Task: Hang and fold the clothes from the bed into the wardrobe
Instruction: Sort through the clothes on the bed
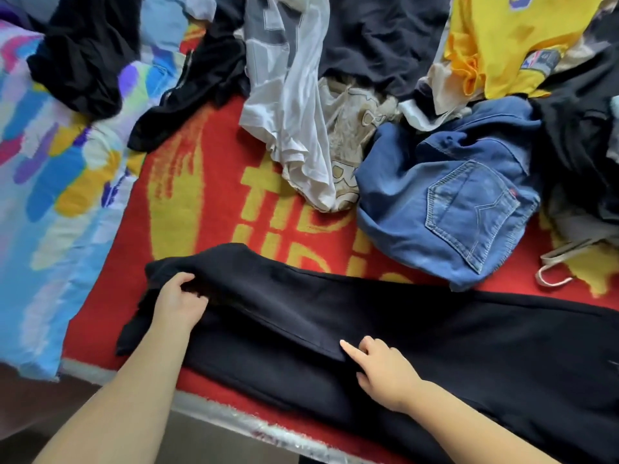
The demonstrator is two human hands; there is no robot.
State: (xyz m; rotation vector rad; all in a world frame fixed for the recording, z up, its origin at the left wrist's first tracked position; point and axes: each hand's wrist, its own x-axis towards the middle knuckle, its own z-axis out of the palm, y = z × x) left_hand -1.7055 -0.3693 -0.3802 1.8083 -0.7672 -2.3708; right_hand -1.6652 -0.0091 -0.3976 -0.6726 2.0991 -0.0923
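Black trousers [418,329] spread along near edge of red blanket [207,202], one part folded over on top. Left hand [179,301] pinching folded edge at left end, thumb over cloth. Right hand [382,370] resting on trousers, index finger straight at fold corner, other fingers curled. Beyond: blue jeans [445,209], white shirt [291,105], yellow jersey [502,38].
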